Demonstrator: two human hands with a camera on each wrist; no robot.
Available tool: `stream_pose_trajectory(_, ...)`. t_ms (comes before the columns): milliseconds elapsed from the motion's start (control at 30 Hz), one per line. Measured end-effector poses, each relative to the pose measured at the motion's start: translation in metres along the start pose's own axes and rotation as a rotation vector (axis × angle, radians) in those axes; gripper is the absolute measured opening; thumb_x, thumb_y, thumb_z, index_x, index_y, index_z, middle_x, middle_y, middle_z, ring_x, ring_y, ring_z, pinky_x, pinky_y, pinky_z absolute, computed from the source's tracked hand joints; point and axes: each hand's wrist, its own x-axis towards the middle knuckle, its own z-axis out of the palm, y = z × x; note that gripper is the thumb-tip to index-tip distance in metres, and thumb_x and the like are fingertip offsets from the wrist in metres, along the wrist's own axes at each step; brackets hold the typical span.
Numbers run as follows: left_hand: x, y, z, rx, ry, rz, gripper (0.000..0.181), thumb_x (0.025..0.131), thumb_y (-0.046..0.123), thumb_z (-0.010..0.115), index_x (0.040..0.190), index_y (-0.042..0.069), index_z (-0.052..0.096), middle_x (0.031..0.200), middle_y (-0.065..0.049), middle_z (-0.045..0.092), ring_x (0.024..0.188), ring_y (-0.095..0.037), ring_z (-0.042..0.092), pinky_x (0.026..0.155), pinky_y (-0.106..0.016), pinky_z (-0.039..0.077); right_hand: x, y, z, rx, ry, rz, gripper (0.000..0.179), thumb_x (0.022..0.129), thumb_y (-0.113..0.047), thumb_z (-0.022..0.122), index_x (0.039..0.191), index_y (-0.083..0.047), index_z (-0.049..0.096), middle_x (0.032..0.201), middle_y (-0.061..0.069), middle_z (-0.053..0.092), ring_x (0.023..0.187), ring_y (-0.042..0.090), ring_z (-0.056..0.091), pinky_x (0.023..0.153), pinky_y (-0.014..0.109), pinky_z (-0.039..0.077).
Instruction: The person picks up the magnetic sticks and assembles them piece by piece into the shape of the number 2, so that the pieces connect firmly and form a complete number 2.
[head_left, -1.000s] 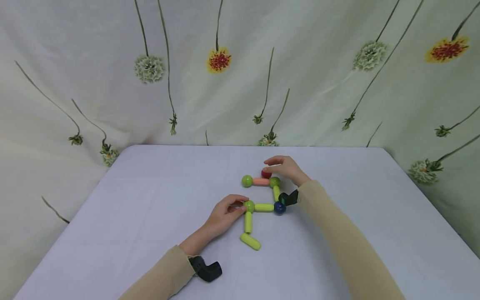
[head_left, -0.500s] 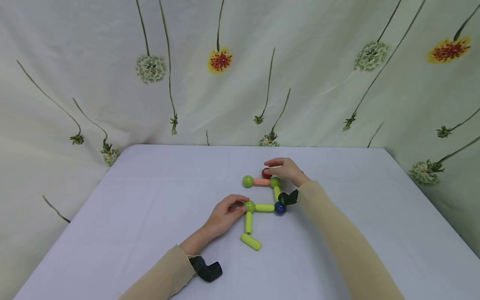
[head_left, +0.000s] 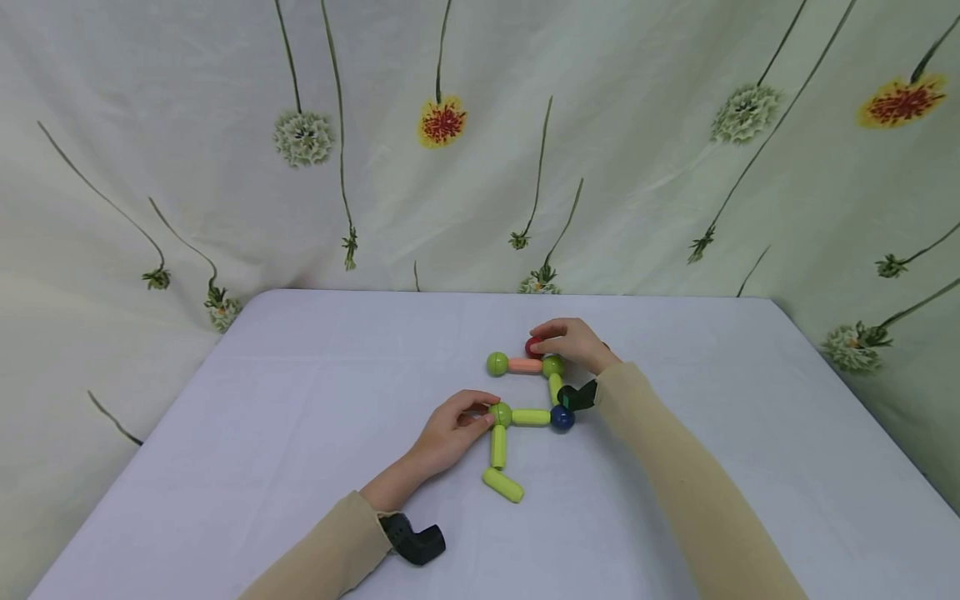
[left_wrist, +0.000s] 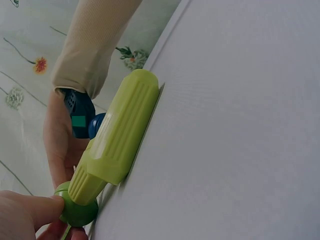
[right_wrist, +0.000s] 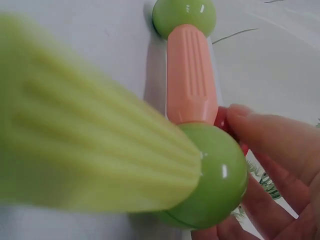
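In the head view my left hand (head_left: 446, 432) pinches a green ball (head_left: 502, 414) between thumb and fingers. From that ball a yellow-green rod (head_left: 531, 417) runs to a dark blue ball (head_left: 562, 418), and another yellow-green rod (head_left: 498, 447) points towards me. Farther back, my right hand (head_left: 576, 343) grips a red ball (head_left: 533, 347) just behind a salmon rod (head_left: 525, 365). That rod joins two green balls; the right-hand green ball (right_wrist: 215, 175) fills much of the right wrist view, where the red ball is mostly hidden.
A yellow-green rod (head_left: 503, 485) lies angled at the near end of the chain. The white-covered table (head_left: 300, 375) ends at a pale curtain (head_left: 480, 200) with flower prints. Black wrist cameras stick out below both beige sleeves.
The fingers of my right hand have come down and closed in on the red ball. My left hand keeps its hold on the green ball; the view has shifted slightly.
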Motion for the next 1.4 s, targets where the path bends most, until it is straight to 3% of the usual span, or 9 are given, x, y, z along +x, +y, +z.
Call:
stream_pose_trajectory(100, 0.002, -0.012, 0.002, -0.001, 0.001, 0.002, 0.025, 0.091, 0.007, 0.060, 0.116, 0.004, 0.062, 0.114, -0.008, 0.060, 0.103, -0.024, 0.055, 0.081, -0.031, 0.047, -0.003, -0.004, -0.002, -0.030, 0.013, -0.008, 0.037, 0.087, -0.025, 0.067, 0.120, -0.009, 0.063, 0.125, 0.012, 0.057, 0.109, 0.026, 0.051, 0.092, 0.040, 0.041)
stream_pose_trajectory(233, 0.003, -0.016, 0.001, -0.008, -0.008, 0.013, 0.024, 0.091, 0.011, 0.061, 0.115, 0.009, 0.063, 0.113, -0.003, 0.060, 0.102, -0.020, 0.055, 0.081, -0.029, 0.047, -0.009, -0.010, -0.008, -0.029, 0.034, -0.014, 0.038, 0.087, -0.026, 0.067, 0.122, -0.010, 0.061, 0.126, 0.010, 0.056, 0.112, 0.026, 0.049, 0.093, 0.043, 0.040)
stream_pose_trajectory(433, 0.004, -0.017, 0.001, 0.008, -0.008, 0.023, 0.023, 0.092, 0.013, 0.061, 0.114, 0.011, 0.063, 0.112, -0.001, 0.060, 0.102, -0.019, 0.055, 0.081, -0.028, 0.047, -0.024, -0.016, -0.018, 0.023, 0.093, 0.011, 0.040, 0.085, -0.033, 0.069, 0.121, -0.019, 0.062, 0.124, 0.003, 0.058, 0.116, 0.025, 0.048, 0.091, 0.051, 0.039)
stream_pose_trajectory(633, 0.006, -0.017, 0.002, 0.017, 0.004, 0.031, 0.023, 0.092, 0.014, 0.061, 0.114, 0.010, 0.064, 0.111, -0.001, 0.061, 0.101, -0.020, 0.056, 0.079, -0.030, 0.046, -0.043, -0.016, -0.022, 0.071, 0.111, -0.042, 0.046, 0.082, -0.039, 0.072, 0.122, -0.019, 0.061, 0.122, 0.005, 0.058, 0.112, 0.025, 0.051, 0.082, 0.047, 0.043)
stream_pose_trajectory(833, 0.008, -0.015, 0.001, 0.043, 0.018, 0.008, 0.024, 0.091, 0.015, 0.062, 0.115, 0.013, 0.064, 0.110, 0.002, 0.061, 0.099, -0.016, 0.055, 0.076, -0.028, 0.045, -0.067, -0.016, -0.013, 0.097, 0.119, -0.141, 0.045, 0.083, -0.037, 0.071, 0.121, -0.015, 0.061, 0.119, 0.006, 0.060, 0.110, 0.024, 0.056, 0.093, 0.046, 0.043)
stream_pose_trajectory(1233, 0.010, -0.013, 0.001, 0.054, 0.024, -0.004, 0.024, 0.091, 0.015, 0.062, 0.115, 0.014, 0.064, 0.108, 0.003, 0.061, 0.096, -0.014, 0.054, 0.074, -0.025, 0.045, -0.110, -0.018, 0.009, 0.155, 0.085, -0.215, 0.039, 0.082, -0.032, 0.073, 0.116, -0.014, 0.064, 0.113, 0.003, 0.063, 0.100, 0.019, 0.061, 0.086, 0.040, 0.048)
stream_pose_trajectory(1400, 0.010, -0.012, 0.002, 0.062, 0.028, -0.003, 0.024, 0.091, 0.015, 0.062, 0.115, 0.013, 0.064, 0.109, 0.002, 0.061, 0.097, -0.014, 0.055, 0.074, -0.025, 0.045, -0.121, -0.011, 0.020, 0.206, 0.060, -0.206, 0.037, 0.083, -0.027, 0.073, 0.115, -0.011, 0.064, 0.111, 0.005, 0.064, 0.099, 0.020, 0.062, 0.083, 0.034, 0.050)
